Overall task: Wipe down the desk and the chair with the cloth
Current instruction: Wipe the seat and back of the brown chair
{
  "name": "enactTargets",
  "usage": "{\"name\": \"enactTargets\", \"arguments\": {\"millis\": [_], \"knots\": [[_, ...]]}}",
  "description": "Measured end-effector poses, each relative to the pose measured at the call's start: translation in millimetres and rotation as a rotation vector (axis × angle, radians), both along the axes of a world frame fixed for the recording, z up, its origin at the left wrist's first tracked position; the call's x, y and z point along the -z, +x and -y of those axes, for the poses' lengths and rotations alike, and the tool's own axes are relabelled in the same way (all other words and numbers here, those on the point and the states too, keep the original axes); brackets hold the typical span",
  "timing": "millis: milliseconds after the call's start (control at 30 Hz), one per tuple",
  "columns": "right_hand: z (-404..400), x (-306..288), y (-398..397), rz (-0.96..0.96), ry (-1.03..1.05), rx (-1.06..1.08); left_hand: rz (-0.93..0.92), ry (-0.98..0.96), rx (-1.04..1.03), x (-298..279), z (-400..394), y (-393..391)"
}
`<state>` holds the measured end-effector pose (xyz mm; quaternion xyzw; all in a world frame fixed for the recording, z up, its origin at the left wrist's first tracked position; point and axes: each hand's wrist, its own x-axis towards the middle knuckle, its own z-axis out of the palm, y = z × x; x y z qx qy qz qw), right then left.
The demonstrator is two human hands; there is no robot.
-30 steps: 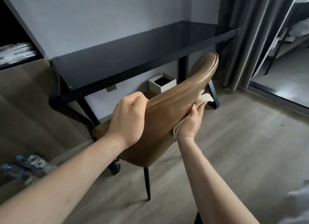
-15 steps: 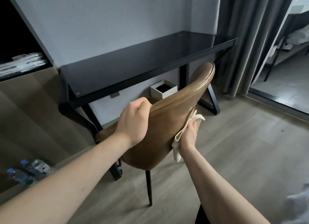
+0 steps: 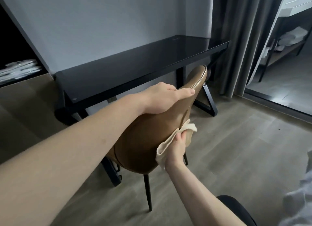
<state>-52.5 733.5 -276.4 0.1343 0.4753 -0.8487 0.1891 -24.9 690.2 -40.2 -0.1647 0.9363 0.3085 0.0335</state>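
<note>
The brown leather chair with thin black legs [image 3: 148, 138] stands in front of the black glossy-topped desk [image 3: 135, 68], its backrest toward the camera. L hand [image 3: 162, 99] grips the backrest's top edge, thumb on the near side, fingers curled over the far side. R hand [image 3: 177, 148] pinches the crumpled cream cloth [image 3: 168, 143] and presses it against the backrest's lower right edge.

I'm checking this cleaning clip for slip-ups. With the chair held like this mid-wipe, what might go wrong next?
1. The brown leather chair appears tilted, steadied only by the left hand gripping its top edge; a slip might let it drop.
2. Its backrest top sits close to the black glass-topped desk edge and may knock it.
3. The cream cloth hangs loosely from the right hand, so it could slide out.
</note>
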Motion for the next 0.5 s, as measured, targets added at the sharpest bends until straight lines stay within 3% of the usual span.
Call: {"name": "enactTargets", "arguments": {"millis": [100,200,500], "knots": [[0,0,-38,-0.113,0.051,0.064,-0.044,0.066,0.074,6,9,6],[-8,6,-75,-0.103,0.037,0.024,-0.081,0.072,0.103,6,11,5],[0,59,-75,0.085,0.096,-0.093,-0.079,0.100,0.166,3,18,20]]}}
